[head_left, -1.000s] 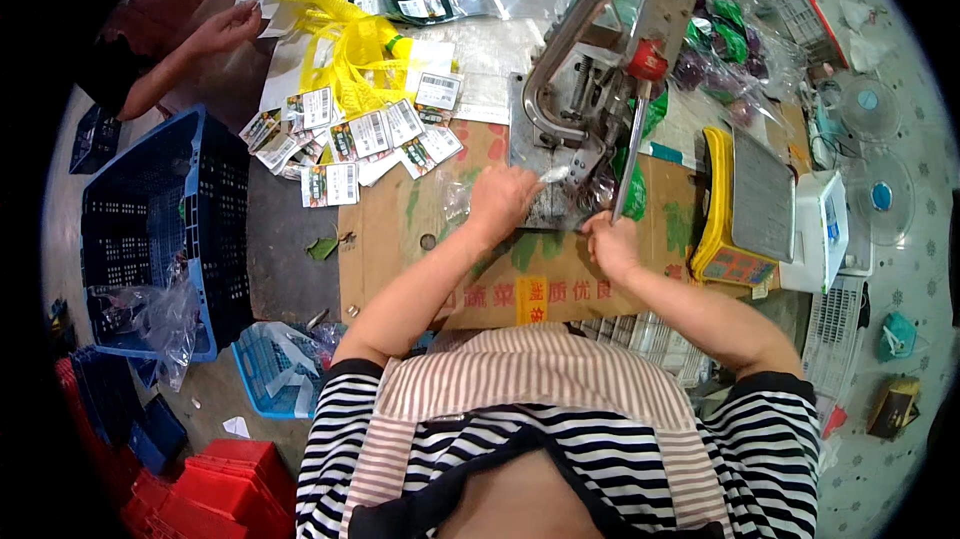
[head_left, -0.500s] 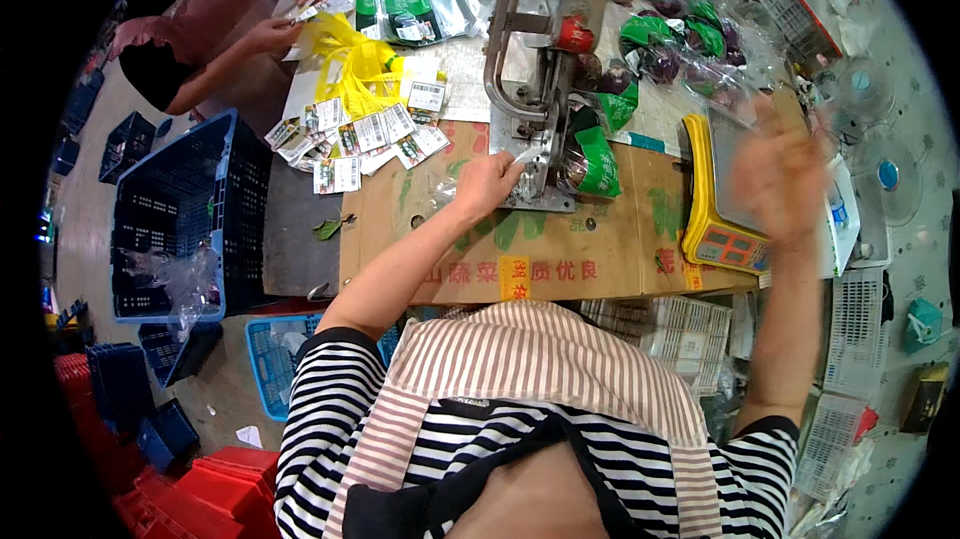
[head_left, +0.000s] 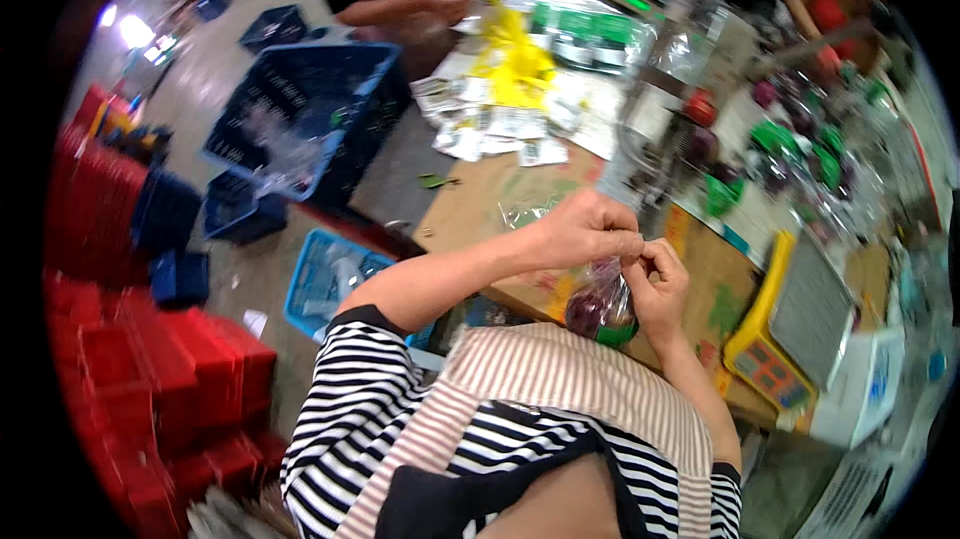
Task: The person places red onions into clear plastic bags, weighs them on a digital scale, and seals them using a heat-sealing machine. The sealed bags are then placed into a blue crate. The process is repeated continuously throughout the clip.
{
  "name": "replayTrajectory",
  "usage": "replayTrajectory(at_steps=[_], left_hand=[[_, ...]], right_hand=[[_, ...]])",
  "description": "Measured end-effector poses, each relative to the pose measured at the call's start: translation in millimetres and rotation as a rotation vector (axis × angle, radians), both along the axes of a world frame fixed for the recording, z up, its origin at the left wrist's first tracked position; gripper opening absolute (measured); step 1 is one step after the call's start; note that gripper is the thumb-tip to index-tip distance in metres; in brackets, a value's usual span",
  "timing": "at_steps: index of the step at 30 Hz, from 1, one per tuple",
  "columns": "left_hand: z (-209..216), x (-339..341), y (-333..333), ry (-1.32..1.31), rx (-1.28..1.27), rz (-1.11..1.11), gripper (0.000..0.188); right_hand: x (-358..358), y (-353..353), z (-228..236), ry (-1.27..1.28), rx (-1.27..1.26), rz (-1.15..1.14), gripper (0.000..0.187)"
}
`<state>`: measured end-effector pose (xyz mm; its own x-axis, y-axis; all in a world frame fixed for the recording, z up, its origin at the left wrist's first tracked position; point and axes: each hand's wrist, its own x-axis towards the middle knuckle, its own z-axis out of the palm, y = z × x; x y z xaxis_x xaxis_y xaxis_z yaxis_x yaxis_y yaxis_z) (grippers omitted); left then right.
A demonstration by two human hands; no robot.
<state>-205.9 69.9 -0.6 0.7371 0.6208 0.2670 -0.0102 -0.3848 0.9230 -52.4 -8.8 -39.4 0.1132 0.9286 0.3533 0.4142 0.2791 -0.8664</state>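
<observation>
A clear plastic bag of dark purple, round produce [head_left: 597,305] with a green patch hangs in front of my apron, at the table's near edge. My left hand [head_left: 588,229] is closed, pinching the bag's gathered neck from the left. From the right, my right hand [head_left: 657,286] grips the same neck, its fingertips meeting those of my left. The exact kind of produce cannot be made out through the plastic. Just beyond my hands stands a metal bench device with a lever [head_left: 650,134], blurred here.
A yellow scale [head_left: 770,364] stands at the right. More bagged purple produce [head_left: 800,154] lies at the far right. Printed labels [head_left: 515,122] and yellow strips [head_left: 510,59] lie at the far left, near another person's hand [head_left: 445,1]. A dark blue crate [head_left: 385,89] stands left of the table.
My left hand has left the metal device and come nearer to me with the bag. My right hand has moved in from over the scale to the bag's neck. The view has turned.
</observation>
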Motion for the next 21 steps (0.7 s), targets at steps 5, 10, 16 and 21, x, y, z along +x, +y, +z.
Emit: replayTrajectory(at_steps=[5,10,16,21], left_hand=[[72,-96,18,0.207,-0.184,0.41,0.022],[76,-241,67,-0.064,-0.061,0.948,0.018],[7,-407,159,-0.088,-0.015,1.21,0.022],[-98,-440,217,0.968,0.182,1.43,0.034]], right_hand=[[-76,55,29,0.29,-0.008,0.32,0.015],[-66,68,31,0.218,0.082,0.348,0.023],[118,72,-39,0.218,0.026,-0.478,0.014],[187,81,-54,-0.626,-0.205,-0.596,0.035]])
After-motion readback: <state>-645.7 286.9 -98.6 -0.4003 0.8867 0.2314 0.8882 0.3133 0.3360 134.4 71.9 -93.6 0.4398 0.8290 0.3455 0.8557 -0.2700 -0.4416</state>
